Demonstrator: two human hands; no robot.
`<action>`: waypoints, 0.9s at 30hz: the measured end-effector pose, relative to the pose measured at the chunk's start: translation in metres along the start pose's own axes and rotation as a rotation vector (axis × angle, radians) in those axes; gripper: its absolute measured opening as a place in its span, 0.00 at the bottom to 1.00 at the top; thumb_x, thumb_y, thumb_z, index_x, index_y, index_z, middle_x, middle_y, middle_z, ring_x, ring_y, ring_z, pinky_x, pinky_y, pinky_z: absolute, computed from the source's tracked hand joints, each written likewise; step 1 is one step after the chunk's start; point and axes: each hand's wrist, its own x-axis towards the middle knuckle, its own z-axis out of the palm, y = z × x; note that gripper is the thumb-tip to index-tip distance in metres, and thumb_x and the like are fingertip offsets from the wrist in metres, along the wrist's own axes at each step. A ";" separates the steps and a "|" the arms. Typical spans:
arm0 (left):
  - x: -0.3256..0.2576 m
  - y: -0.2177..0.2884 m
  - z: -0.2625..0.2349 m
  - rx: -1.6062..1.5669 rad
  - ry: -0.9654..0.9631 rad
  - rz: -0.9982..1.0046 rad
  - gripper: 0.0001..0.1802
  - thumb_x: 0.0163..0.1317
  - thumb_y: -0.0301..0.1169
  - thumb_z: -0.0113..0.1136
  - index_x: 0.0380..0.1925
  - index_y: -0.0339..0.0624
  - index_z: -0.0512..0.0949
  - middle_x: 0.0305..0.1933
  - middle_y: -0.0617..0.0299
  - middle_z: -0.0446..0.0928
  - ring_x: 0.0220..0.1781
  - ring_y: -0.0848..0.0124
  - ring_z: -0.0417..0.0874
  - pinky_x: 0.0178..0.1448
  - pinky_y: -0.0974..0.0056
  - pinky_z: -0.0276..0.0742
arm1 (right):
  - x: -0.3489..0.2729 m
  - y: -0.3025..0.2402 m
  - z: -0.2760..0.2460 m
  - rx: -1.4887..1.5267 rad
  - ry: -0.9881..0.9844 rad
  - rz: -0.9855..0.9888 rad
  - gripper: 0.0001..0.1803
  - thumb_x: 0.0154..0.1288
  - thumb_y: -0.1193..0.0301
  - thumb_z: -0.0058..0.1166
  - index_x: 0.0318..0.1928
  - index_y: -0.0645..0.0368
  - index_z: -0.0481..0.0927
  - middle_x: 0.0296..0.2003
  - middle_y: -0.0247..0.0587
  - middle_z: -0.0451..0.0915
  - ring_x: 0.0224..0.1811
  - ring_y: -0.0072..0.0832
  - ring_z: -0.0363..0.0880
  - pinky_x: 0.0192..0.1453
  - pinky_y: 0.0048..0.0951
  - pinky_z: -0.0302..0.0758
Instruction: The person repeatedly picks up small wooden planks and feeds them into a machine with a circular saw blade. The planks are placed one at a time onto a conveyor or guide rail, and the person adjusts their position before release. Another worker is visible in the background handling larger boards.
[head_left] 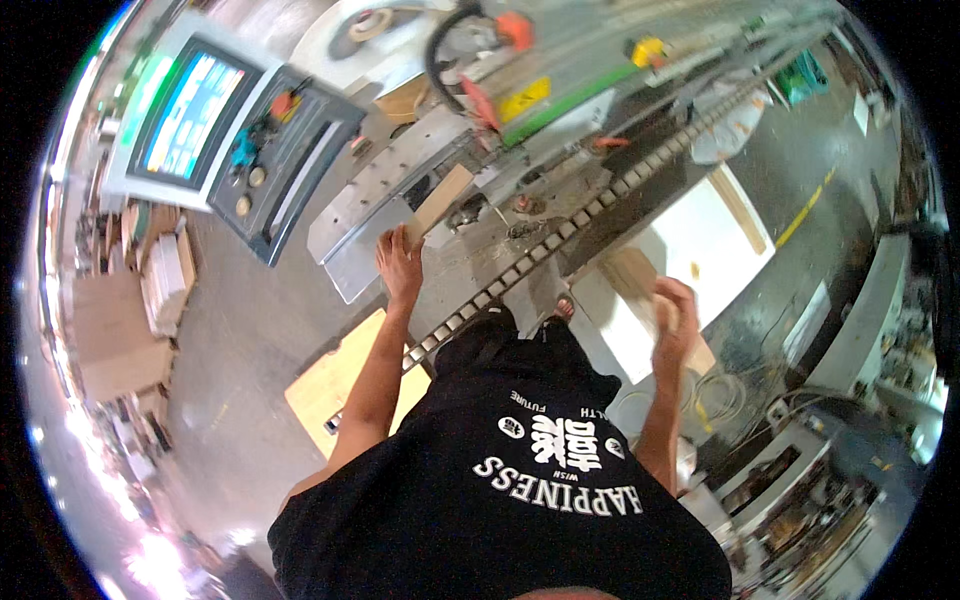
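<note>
A short, flat wooden strip [443, 200] lies at a slant over the metal table of a machine. My left hand [399, 262] is at its near end, fingers closed on the wood. Out to the right, my right hand [675, 318] curls round a longer wooden board [630, 272], which shows on both sides of the hand. Motion blurs this hand a little, and the palm side of its grip is hidden. Below the board is a white panel [725, 240] with more wood lying along its far edge.
A slatted chain track [560, 237] crosses diagonally just ahead of my body. The machine's control console [290, 150] with a lit screen stands at the left. Beyond the strip is the machine's green rail [570, 105]. Stacked boards [168, 280] are far left; coiled cable [718, 400] lies at right.
</note>
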 end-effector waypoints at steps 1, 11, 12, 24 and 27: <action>0.012 -0.010 -0.001 0.011 -0.030 -0.017 0.33 0.63 0.40 0.77 0.67 0.47 0.78 0.62 0.52 0.77 0.65 0.48 0.77 0.69 0.43 0.70 | 0.011 -0.004 0.029 0.065 -0.138 0.019 0.26 0.80 0.52 0.61 0.62 0.61 0.81 0.55 0.43 0.85 0.60 0.37 0.82 0.69 0.42 0.77; 0.091 -0.036 0.021 -0.051 0.040 -0.104 0.23 0.62 0.42 0.76 0.56 0.55 0.84 0.53 0.61 0.78 0.65 0.57 0.76 0.74 0.47 0.63 | 0.076 0.059 0.370 0.622 -0.808 0.438 0.35 0.81 0.46 0.58 0.76 0.54 0.72 0.70 0.39 0.74 0.70 0.32 0.76 0.73 0.39 0.73; 0.094 -0.040 0.019 -0.059 0.022 -0.101 0.23 0.63 0.42 0.76 0.58 0.54 0.84 0.54 0.60 0.78 0.65 0.57 0.76 0.74 0.47 0.64 | 0.082 0.050 0.391 0.616 -0.788 0.451 0.34 0.82 0.48 0.57 0.76 0.54 0.71 0.72 0.38 0.72 0.74 0.30 0.71 0.76 0.39 0.69; 0.067 -0.111 -0.013 -0.066 -0.100 0.169 0.19 0.71 0.33 0.66 0.61 0.53 0.87 0.65 0.67 0.86 0.64 0.60 0.82 0.74 0.51 0.69 | 0.091 0.027 0.486 0.832 -0.531 0.576 0.34 0.84 0.46 0.53 0.79 0.49 0.66 0.82 0.29 0.62 0.87 0.18 0.48 0.90 0.37 0.39; 0.076 -0.098 -0.012 -0.047 -0.193 0.167 0.19 0.71 0.32 0.65 0.61 0.55 0.87 0.69 0.69 0.85 0.64 0.62 0.82 0.74 0.52 0.69 | 0.102 0.025 0.482 0.841 -0.519 0.546 0.32 0.84 0.45 0.52 0.77 0.48 0.68 0.80 0.29 0.64 0.86 0.16 0.49 0.89 0.35 0.36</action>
